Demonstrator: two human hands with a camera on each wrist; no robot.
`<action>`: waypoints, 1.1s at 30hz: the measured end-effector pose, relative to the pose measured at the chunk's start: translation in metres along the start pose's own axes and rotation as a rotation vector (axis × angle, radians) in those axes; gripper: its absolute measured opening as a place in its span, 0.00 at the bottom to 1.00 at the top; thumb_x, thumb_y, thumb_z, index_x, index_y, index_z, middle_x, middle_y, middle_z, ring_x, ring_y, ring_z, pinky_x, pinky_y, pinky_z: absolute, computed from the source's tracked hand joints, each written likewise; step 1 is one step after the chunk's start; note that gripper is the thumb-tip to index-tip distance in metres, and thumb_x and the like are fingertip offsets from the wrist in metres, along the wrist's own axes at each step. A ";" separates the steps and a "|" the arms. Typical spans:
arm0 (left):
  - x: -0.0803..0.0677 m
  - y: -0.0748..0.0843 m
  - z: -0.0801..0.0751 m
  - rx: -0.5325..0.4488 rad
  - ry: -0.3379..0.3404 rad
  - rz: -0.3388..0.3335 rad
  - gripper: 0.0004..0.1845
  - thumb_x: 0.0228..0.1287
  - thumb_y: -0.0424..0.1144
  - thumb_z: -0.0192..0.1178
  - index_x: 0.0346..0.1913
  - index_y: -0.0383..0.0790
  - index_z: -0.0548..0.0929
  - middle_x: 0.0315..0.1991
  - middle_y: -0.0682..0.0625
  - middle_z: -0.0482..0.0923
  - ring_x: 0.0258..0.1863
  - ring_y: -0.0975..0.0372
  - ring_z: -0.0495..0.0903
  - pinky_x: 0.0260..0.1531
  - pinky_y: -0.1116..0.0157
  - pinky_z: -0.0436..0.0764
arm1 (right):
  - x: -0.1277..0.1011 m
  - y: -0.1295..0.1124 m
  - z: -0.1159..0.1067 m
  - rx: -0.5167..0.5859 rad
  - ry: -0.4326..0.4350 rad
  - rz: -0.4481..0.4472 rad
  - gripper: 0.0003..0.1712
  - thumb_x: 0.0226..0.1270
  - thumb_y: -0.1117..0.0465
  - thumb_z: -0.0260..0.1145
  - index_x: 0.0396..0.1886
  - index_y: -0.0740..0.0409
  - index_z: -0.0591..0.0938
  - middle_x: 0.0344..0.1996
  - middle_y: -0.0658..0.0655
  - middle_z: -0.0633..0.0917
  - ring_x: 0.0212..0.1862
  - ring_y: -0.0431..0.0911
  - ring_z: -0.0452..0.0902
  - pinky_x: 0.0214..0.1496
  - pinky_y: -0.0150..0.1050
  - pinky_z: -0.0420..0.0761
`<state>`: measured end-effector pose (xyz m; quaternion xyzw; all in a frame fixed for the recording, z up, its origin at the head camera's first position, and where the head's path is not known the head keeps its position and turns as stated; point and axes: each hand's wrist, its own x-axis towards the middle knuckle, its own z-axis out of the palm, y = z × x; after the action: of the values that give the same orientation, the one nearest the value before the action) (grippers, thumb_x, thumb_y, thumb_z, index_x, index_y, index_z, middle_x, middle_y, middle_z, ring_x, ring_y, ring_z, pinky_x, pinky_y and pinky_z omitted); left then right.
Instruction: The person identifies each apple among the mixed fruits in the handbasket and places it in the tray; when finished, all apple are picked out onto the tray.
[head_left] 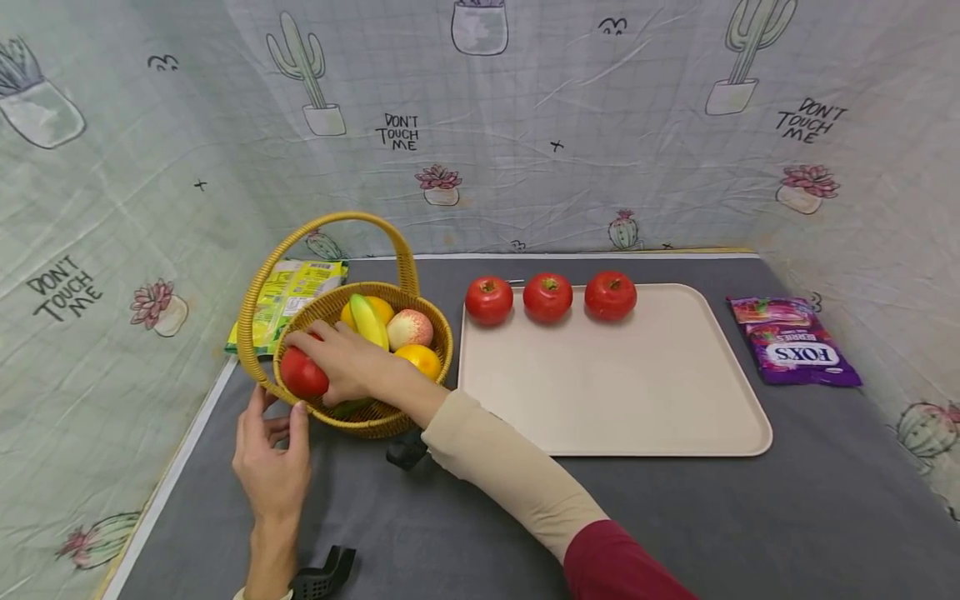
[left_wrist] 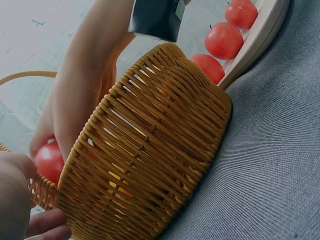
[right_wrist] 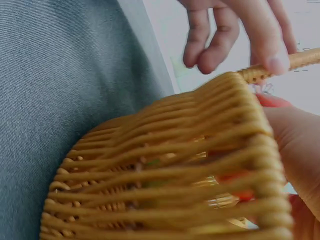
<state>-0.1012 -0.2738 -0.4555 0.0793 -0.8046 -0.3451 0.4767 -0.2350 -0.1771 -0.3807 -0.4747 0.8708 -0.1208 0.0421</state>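
A yellow wicker basket point(head_left: 372, 427) with a tall handle point(head_left: 262, 275) stands at the left. My right hand point(head_left: 347, 360) reaches down inside it, fingers curled round a red apple point(head_left: 302, 374) at the basket's left side. Thumb and fingers of my left hand point(head_left: 272, 462) pinch the basket at the foot of the handle, seen close in the left wrist view beside the same apple point(left_wrist: 49, 162). Around the right hand in the basket lie a green-yellow banana-like fruit point(head_left: 369, 322), a pale peach point(head_left: 411, 328) and orange fruits point(head_left: 420, 360); others are partly hidden.
To the basket's right lies a beige tray point(head_left: 615, 383), with three red apples point(head_left: 547, 297) in a row along its back edge. A yellow-green packet point(head_left: 288, 292) lies behind the basket. A purple candy bag point(head_left: 795, 343) is right of the tray. Printed curtains surround the grey table.
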 end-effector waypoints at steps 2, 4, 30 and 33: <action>0.000 0.000 0.000 -0.004 0.001 0.000 0.31 0.56 0.33 0.65 0.65 0.47 0.71 0.48 0.38 0.78 0.28 0.84 0.70 0.36 0.89 0.72 | -0.004 0.001 -0.004 0.013 0.010 0.007 0.53 0.46 0.45 0.74 0.70 0.33 0.54 0.65 0.46 0.62 0.58 0.43 0.64 0.58 0.31 0.72; 0.001 0.000 0.000 -0.003 0.004 -0.002 0.31 0.56 0.33 0.65 0.65 0.47 0.71 0.48 0.37 0.78 0.28 0.84 0.70 0.36 0.89 0.72 | -0.008 0.003 -0.008 0.032 0.025 0.011 0.53 0.45 0.43 0.73 0.70 0.32 0.55 0.64 0.46 0.63 0.57 0.43 0.64 0.57 0.31 0.73; -0.001 -0.002 0.002 -0.029 0.019 -0.019 0.32 0.55 0.32 0.65 0.65 0.50 0.71 0.47 0.40 0.79 0.29 0.85 0.72 0.34 0.89 0.72 | -0.087 0.033 -0.049 0.245 0.245 -0.027 0.51 0.44 0.41 0.73 0.68 0.43 0.59 0.63 0.46 0.67 0.60 0.40 0.64 0.60 0.37 0.73; -0.001 -0.003 0.003 -0.034 0.023 -0.019 0.32 0.55 0.31 0.65 0.65 0.50 0.71 0.48 0.39 0.79 0.29 0.85 0.72 0.34 0.89 0.72 | -0.097 0.038 -0.053 0.281 0.283 -0.026 0.51 0.44 0.42 0.72 0.66 0.47 0.59 0.61 0.47 0.68 0.58 0.40 0.65 0.59 0.35 0.74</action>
<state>-0.1036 -0.2746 -0.4593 0.0826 -0.7924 -0.3623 0.4837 -0.2232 -0.0669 -0.3428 -0.4538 0.8364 -0.3071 -0.0163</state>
